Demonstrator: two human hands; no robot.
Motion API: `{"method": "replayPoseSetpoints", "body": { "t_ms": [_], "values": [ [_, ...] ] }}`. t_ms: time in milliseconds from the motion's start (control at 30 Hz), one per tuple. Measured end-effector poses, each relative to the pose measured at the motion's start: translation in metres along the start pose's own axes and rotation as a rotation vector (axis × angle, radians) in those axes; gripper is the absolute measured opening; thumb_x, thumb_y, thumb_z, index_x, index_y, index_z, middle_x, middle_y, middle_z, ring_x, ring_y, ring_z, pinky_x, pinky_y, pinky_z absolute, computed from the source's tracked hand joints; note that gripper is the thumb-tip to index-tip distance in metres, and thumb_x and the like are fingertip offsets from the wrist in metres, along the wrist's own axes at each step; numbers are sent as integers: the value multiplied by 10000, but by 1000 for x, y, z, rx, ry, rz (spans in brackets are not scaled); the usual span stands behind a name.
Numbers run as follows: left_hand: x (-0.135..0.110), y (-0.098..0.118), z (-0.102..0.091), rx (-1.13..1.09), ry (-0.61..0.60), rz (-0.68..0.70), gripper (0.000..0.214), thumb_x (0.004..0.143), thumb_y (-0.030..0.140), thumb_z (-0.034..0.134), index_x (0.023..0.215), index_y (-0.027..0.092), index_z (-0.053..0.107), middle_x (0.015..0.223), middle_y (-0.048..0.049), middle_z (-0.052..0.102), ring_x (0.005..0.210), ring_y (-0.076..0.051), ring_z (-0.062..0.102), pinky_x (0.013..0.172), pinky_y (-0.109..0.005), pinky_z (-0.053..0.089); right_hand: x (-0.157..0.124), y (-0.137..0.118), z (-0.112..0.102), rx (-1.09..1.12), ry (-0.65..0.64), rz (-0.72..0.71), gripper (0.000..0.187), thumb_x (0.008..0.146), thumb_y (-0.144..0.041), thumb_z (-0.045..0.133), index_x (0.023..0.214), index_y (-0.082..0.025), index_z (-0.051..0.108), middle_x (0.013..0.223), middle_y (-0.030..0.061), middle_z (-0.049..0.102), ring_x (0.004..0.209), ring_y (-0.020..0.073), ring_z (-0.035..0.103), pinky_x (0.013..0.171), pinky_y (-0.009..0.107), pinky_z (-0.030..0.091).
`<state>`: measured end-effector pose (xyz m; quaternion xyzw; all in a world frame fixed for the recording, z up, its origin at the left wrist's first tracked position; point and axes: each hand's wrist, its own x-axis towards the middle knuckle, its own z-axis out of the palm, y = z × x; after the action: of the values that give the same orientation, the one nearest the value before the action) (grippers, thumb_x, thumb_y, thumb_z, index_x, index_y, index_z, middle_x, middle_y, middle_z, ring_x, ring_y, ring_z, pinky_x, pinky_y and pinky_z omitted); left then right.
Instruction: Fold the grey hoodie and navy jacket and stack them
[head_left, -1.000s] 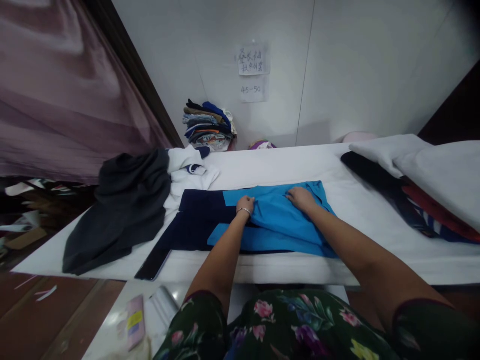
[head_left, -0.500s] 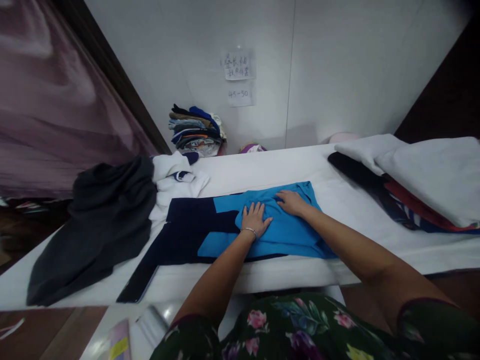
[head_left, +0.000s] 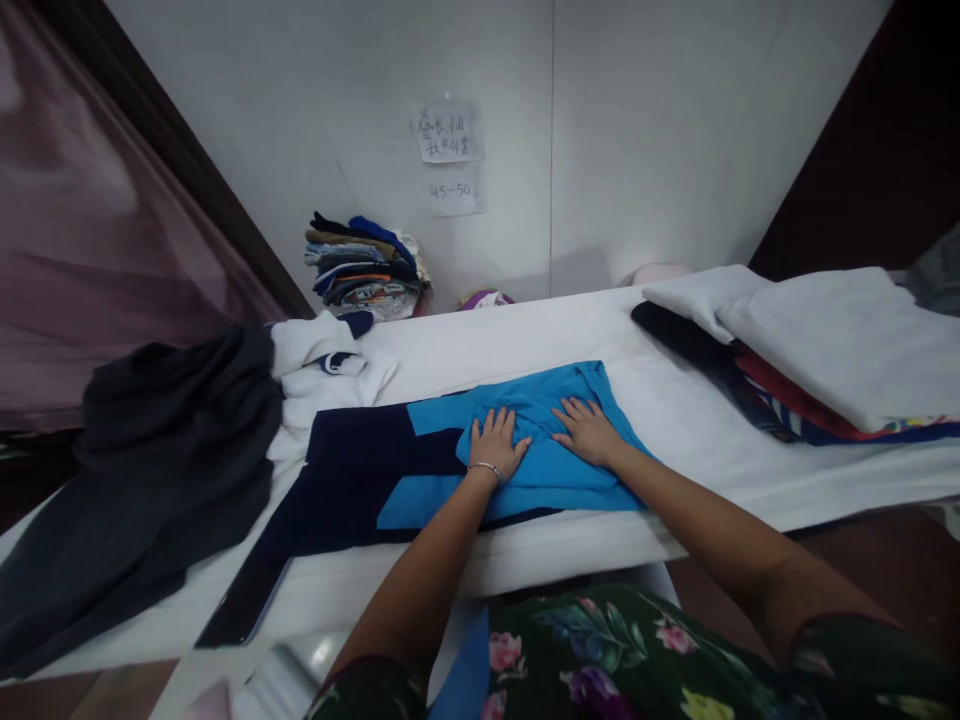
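Observation:
A bright blue and navy garment lies spread on the white table in front of me. My left hand, with a thin bracelet at the wrist, rests flat on the blue part, fingers stretched out. Just to its right, my right hand lies flat on the same blue cloth, fingers apart. Neither hand holds anything. The navy sleeve of the garment hangs toward the table's near edge.
A dark grey garment and a white one lie at the left of the table. White and red-blue folded cloths sit at the right. A stack of folded clothes stands by the wall under paper notes.
My left hand went from pinching the blue cloth to lying flat on it. My right hand slid down and left beside it. The view has turned to the right.

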<state>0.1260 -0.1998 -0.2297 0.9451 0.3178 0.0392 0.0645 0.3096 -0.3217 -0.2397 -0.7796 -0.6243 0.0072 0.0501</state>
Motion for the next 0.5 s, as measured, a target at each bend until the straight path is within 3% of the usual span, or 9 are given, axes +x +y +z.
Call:
{"method": "replayPoseSetpoints", "body": {
  "t_ms": [100,233,500],
  "values": [
    [-1,0,0,-2,9,-5,671,914,588,282,1471,218,321,1537,-68,304,1422,-292,212,1148,-529,115,-1,-1,-17,97,-60,7,608,935,-552,336,1420,-198,427,1503,142,344,1400,310,271,1113,542,197],
    [-3,0,2,-7,27,-6,669,908,596,295,1472,236,318,1536,-61,307,1423,-278,213,1155,-509,102,-11,-9,-28,150,77,-25,589,946,-549,306,1448,-248,373,1537,106,283,1427,290,204,1111,558,184],
    [-7,1,3,-37,39,6,699,902,619,275,1462,205,332,1524,-77,331,1410,-289,239,1147,-546,137,-24,-22,14,20,83,-124,644,915,-580,354,1424,-192,422,1466,157,405,1375,310,327,1113,526,206]
  ]
}}
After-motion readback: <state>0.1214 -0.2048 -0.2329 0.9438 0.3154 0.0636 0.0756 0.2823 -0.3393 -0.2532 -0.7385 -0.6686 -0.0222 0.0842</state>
